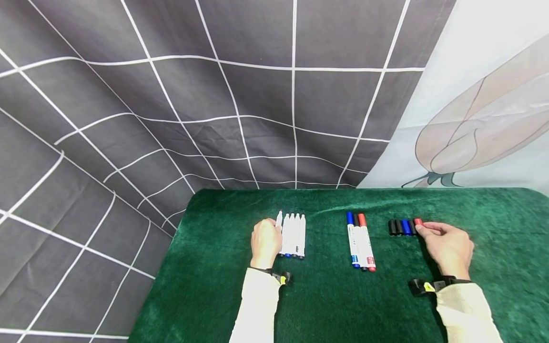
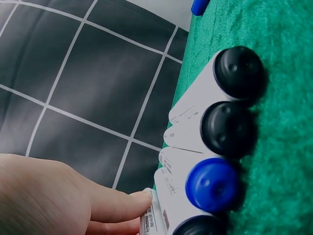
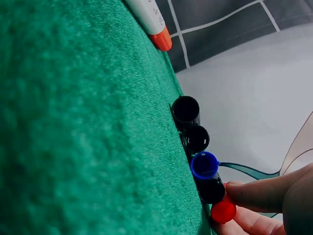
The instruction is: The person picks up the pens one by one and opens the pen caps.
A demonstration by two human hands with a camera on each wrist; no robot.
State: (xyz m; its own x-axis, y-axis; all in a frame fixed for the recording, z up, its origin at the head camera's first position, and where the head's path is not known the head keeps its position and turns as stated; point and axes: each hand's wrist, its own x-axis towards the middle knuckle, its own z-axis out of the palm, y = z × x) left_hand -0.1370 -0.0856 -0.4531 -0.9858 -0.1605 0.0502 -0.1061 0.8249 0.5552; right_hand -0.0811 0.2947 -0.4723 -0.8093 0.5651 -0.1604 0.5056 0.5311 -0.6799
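Note:
My left hand point(image 1: 265, 240) pinches a white marker without its cap point(image 1: 279, 219) at the left end of a row of uncapped white markers point(image 1: 296, 236). In the left wrist view, thumb and finger meet on the held marker point(image 2: 153, 215), beside the black and blue ends point(image 2: 213, 185) of the others. Over on the right, my right hand point(image 1: 448, 245) holds a red marker cap point(image 1: 418, 222) between thumb and fingers. That red cap point(image 3: 223, 211) sits at the end of a row of black caps point(image 3: 196, 139) and one blue cap point(image 3: 205, 165).
Between the hands lie three capped markers side by side: a blue one point(image 1: 353, 243), a black one point(image 1: 361, 245) partly hidden at its cap, and a red one point(image 1: 367, 243). Green cloth point(image 1: 334, 305) covers the table. A grey gridded curtain point(image 1: 257, 95) hangs behind it.

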